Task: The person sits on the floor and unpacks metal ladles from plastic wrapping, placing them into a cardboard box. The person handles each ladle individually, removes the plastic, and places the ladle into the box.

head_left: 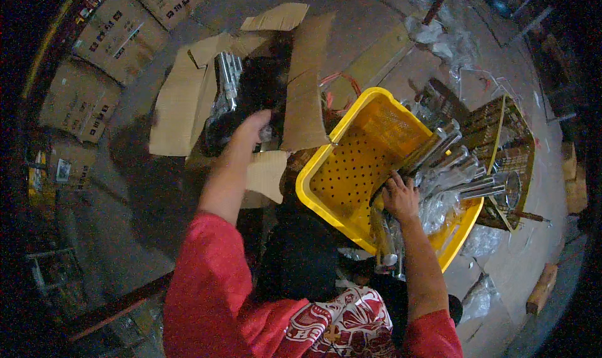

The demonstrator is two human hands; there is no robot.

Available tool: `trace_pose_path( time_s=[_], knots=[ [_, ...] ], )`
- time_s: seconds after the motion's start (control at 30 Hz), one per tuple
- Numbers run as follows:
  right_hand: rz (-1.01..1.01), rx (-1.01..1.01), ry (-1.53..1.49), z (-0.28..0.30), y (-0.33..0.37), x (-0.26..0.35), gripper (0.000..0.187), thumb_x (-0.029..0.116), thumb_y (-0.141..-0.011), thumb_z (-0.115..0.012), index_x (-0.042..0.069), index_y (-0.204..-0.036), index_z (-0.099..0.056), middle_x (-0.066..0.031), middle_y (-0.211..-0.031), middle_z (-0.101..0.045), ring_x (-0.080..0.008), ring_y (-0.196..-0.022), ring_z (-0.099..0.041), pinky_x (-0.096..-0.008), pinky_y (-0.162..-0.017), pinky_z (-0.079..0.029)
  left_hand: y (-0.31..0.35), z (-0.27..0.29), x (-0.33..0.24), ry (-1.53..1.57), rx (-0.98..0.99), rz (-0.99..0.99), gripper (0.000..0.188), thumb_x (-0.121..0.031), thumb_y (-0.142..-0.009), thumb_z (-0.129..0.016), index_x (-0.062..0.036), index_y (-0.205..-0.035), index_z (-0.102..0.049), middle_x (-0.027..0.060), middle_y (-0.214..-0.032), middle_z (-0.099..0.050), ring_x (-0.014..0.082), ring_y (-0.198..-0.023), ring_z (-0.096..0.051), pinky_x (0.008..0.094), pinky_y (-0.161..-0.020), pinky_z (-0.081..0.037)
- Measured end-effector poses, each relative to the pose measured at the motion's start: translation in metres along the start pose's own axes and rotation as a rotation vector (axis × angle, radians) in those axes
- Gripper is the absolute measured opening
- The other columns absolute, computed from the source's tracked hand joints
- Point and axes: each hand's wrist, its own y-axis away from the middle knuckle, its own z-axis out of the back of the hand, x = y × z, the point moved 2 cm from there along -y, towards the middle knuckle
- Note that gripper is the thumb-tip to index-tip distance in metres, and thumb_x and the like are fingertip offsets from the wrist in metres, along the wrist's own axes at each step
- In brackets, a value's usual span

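My left hand (257,126) reaches down into an open cardboard box (307,76) with raised flaps. Its fingers are lost in the box's dark inside, so what they touch cannot be made out. Several shiny metal tubes (229,76) stand along the box's left wall. To the right, a yellow plastic basket (370,239) with a perforated floor sits tilted. My right hand (400,196) is inside it, fingers curled over a bundle of shiny metal tubes (433,148). Clear plastic wrap (442,210) covers part of the bundle, and some tubes stick out past the basket's right rim.
Closed cartons (116,35) are stacked at the far left. Right of the basket stands a wire-mesh crate (517,132). Crumpled clear plastic (483,295) and a wooden block (542,289) lie on the floor. A red-brown bar (119,308) crosses the lower left.
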Motion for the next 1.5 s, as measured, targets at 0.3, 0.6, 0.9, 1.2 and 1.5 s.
trace_pose_path(
  time_s=[0.3, 0.6, 0.9, 1.2, 1.5],
  knots=[
    [0.019, 0.076, -0.024, -0.006, 0.002, -0.005, 0.045, 0.043, -0.090, -0.062, 0.024, -0.130, -0.060, 0.0014, -0.151, -0.043, -0.0419, -0.124, -0.049, -0.0614, -0.097, -0.046, 0.103, 0.033, 0.009, -0.353, -0.474, -0.516, 0.062, -0.049, -0.100, -0.052, 0.0054, -0.128, -0.056, 0.0242, -0.116, -0.065, 0.0324, -0.107, -0.064, 0.0467, -0.090, -0.051],
    [0.000, 0.057, -0.051, -0.011, 0.004, -0.002, 0.043, 0.040, -0.088, -0.061, 0.027, -0.129, -0.062, -0.0025, -0.146, -0.046, -0.0425, -0.129, -0.046, -0.0586, -0.101, -0.045, 0.315, 0.046, -0.069, -0.489, -0.448, -0.570, 0.049, -0.033, -0.099, -0.062, -0.0043, -0.138, -0.053, 0.0093, -0.101, -0.066, 0.0161, -0.081, -0.061, 0.0323, -0.073, -0.052],
    [0.013, 0.049, 0.009, -0.016, 0.005, -0.005, 0.048, 0.041, -0.087, -0.063, 0.027, -0.134, -0.060, -0.0031, -0.149, -0.043, -0.0410, -0.131, -0.044, -0.0565, -0.104, -0.044, 0.326, -0.044, -0.094, -1.208, 0.261, -0.682, 0.057, -0.017, -0.094, -0.057, -0.0108, -0.149, -0.039, 0.0274, -0.116, -0.065, 0.0423, -0.107, -0.065, 0.0545, -0.088, -0.052],
    [-0.002, 0.059, -0.068, -0.012, 0.006, -0.004, 0.053, 0.044, -0.086, -0.066, 0.026, -0.136, -0.057, -0.0028, -0.151, -0.042, -0.0421, -0.132, -0.043, -0.0593, -0.104, -0.043, 0.248, -0.152, -0.053, -1.543, 0.480, -0.448, 0.042, -0.010, -0.084, -0.059, 0.0041, -0.122, -0.061, 0.0259, -0.108, -0.069, 0.0427, -0.100, -0.068, 0.0511, -0.085, -0.054],
    [-0.001, 0.003, -0.131, 0.001, 0.006, 0.001, 0.070, 0.033, -0.088, -0.063, 0.033, -0.152, -0.035, -0.0037, -0.149, -0.046, -0.0424, -0.124, -0.048, -0.0632, -0.100, -0.044, 0.198, -0.226, -0.003, -1.689, 0.955, -0.551, 0.032, -0.018, -0.080, -0.057, 0.0001, -0.100, -0.075, 0.0202, -0.108, -0.072, 0.0369, -0.095, -0.070, 0.0483, -0.083, -0.055]
  ],
)
